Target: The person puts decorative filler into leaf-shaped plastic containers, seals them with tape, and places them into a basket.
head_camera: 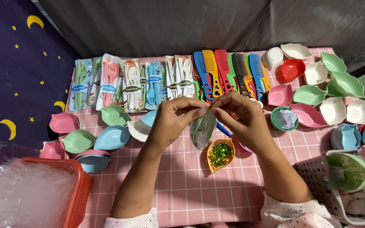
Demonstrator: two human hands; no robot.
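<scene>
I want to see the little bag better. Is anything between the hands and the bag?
No. The left hand and right hand both pinch the top of the small clear bag directly, above the orange leaf dish.

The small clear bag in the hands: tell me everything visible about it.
The small clear bag looks like thin, glossy plastic holding something green, not identifiable. It hangs upright above the pink checked cloth, pinched at its top edge by the left hand and the right hand. Just below it lies an orange leaf-shaped dish of green glitter.
</scene>
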